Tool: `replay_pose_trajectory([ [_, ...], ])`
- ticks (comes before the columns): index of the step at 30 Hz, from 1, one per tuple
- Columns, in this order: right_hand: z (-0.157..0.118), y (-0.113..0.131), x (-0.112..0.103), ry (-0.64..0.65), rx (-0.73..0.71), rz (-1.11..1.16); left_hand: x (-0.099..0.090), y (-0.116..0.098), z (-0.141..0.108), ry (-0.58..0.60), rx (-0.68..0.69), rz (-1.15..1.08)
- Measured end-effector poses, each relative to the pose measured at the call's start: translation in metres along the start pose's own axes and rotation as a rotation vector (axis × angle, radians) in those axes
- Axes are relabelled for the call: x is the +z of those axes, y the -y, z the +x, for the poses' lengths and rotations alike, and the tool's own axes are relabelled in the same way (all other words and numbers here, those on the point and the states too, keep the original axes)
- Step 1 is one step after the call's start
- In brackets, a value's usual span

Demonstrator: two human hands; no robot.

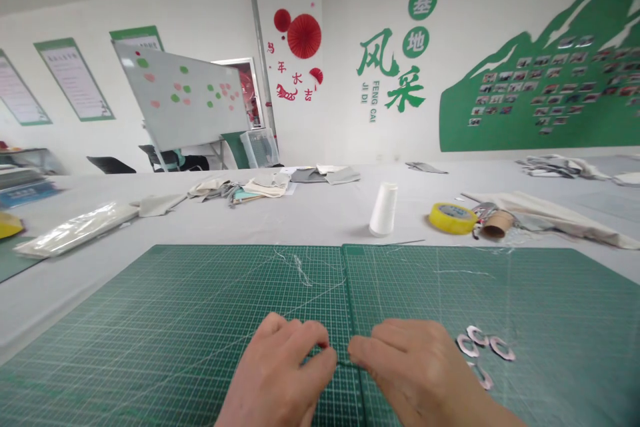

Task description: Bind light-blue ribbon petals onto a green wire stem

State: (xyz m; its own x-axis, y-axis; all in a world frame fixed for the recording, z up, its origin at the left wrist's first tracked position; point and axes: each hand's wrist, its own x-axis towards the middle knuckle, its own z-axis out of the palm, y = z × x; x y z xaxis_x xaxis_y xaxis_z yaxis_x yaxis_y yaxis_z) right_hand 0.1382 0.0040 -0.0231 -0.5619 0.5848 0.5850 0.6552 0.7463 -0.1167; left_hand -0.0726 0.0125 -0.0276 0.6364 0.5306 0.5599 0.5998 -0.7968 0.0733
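Note:
My left hand [277, 370] and my right hand [413, 373] sit low in the view, their fingertips almost meeting over the seam between two green cutting mats [200, 320]. Each hand seems to pinch a thin dark thread [341, 363], which is mostly hidden by the fingers. Loose white thread scraps [299, 268] lie on the mat above my hands. To the right of my right hand lie several small silvery ring-shaped pieces [477, 345].
Beyond the mats, a long grey table holds a white thread cone [383, 209], a yellow tape roll [453, 218], a cardboard tube [499, 223], and fabric pieces [265, 185]. A plastic-wrapped package [77, 229] lies at the left. A whiteboard [180, 93] stands behind the table.

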Motion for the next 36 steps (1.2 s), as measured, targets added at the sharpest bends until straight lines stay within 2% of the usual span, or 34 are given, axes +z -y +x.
replay_pose_trajectory([
  [8,0.000,-0.006,0.004,0.030,0.011,0.057,-0.005,0.006,0.001,0.056,0.031,0.094],
  [14,0.000,-0.006,0.002,0.064,0.010,0.050,-0.002,0.006,0.001,0.010,0.053,0.134],
  [19,-0.001,-0.007,0.000,0.114,0.003,0.069,0.004,0.009,-0.002,-0.059,0.080,0.050],
  [25,-0.002,-0.017,0.001,0.116,0.041,0.137,-0.009,0.006,-0.001,0.122,-0.035,-0.010],
  [30,-0.001,-0.017,-0.001,0.069,0.100,0.281,-0.010,0.005,-0.001,0.220,-0.029,-0.278],
  [33,-0.001,-0.016,0.001,0.072,0.181,0.362,-0.008,0.000,0.000,0.290,-0.167,-0.553],
  [36,-0.001,-0.014,0.009,0.094,0.268,0.402,-0.008,-0.006,0.003,0.206,-0.323,-0.800],
])
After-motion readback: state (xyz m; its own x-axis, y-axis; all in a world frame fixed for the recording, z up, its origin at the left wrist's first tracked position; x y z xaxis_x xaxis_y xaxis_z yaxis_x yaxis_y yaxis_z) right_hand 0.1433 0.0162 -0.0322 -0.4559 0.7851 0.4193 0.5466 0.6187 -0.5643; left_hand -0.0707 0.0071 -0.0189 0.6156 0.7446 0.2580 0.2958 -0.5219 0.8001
